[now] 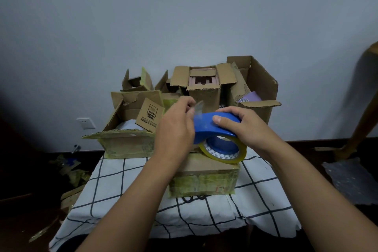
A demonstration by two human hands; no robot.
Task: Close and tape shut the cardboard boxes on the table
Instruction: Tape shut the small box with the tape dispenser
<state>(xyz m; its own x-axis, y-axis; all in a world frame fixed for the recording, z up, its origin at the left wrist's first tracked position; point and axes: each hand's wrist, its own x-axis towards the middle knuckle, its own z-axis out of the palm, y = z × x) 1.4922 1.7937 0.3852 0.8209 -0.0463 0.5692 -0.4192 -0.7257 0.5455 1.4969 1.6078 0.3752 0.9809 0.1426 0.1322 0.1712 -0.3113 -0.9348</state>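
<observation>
One blue tape dispenser point(214, 127) gripped by right hand point(243, 127), left hand point(176, 129) fingers pinching its clear tape end point(197, 108), one taped box point(204, 178) near, several open boxes far

1. The light is dim, cool and even; the wall point(184, 16) reads blue-grey with no glare.
2. The floor point(24, 180) on both sides falls nearly black.
3. Soft shadows lie under the boxes on the desk point(114, 186).
4. Wide-angle bending shows at the edges.
5. The left hand point(176, 129) is blurred at its fingertips.
</observation>
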